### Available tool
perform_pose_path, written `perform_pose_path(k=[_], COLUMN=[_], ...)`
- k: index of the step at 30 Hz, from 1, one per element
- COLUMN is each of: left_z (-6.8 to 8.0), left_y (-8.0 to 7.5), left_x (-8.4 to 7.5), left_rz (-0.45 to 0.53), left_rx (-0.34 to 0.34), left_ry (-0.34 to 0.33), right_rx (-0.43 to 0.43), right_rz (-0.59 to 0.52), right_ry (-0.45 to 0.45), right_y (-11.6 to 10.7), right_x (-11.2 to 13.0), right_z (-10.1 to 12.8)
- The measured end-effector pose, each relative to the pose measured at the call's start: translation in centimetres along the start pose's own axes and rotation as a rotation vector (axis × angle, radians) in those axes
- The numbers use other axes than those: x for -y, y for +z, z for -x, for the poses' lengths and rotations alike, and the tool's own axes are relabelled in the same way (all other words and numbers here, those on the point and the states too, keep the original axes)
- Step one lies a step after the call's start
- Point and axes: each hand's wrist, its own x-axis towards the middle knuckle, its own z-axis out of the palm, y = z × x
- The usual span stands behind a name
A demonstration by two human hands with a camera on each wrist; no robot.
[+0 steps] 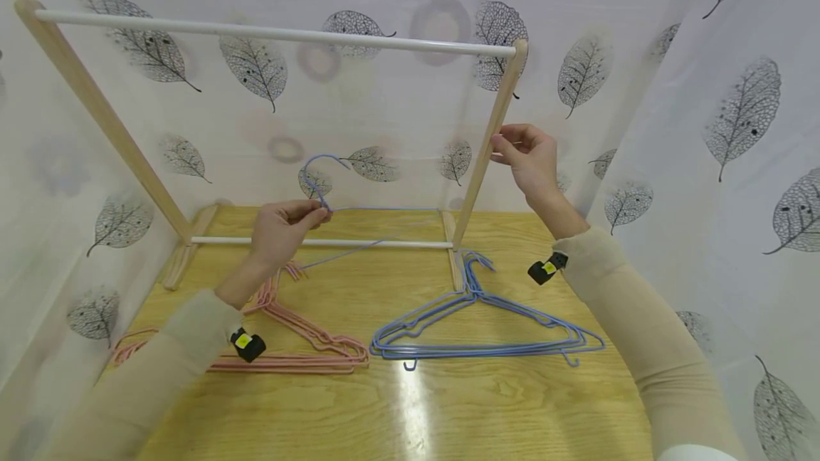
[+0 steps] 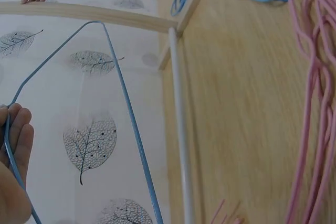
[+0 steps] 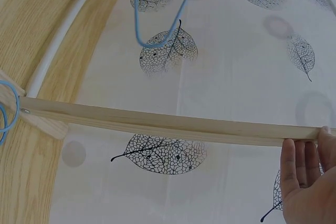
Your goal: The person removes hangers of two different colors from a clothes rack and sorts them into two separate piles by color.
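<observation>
My left hand (image 1: 278,233) pinches a blue clothes hanger (image 1: 328,156) at the neck, just below its hook. The hanger is up off the table, hook upward, inside the frame of a wooden garment rack. In the left wrist view, the hanger's wire (image 2: 124,85) runs out from the fingers to a bent shoulder corner near the side post. My right hand (image 1: 533,162) grips the rack's right wooden post (image 1: 485,159) partway up, thumb on one side and fingers on the other, as the right wrist view also shows.
A white top rail (image 1: 275,33) joins the two posts, with a white lower rail (image 1: 384,242) near the table (image 1: 500,411). Several blue hangers (image 1: 487,355) lie stacked at front right, several pink hangers (image 1: 288,361) at front left. Leaf-print cloth (image 1: 397,105) stands behind and at the sides.
</observation>
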Motion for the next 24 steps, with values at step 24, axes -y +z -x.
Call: perform_pose_path(k=[24], left_z=[2.0], left_y=[14.7], left_x=[3.3], left_rz=[0.154], left_rx=[0.295], left_ry=[-0.131], right_rx=[-0.004], right_rz=[-0.086], right_ry=[0.032], right_y=[-0.1], right_x=[0.2], right_z=[0.2])
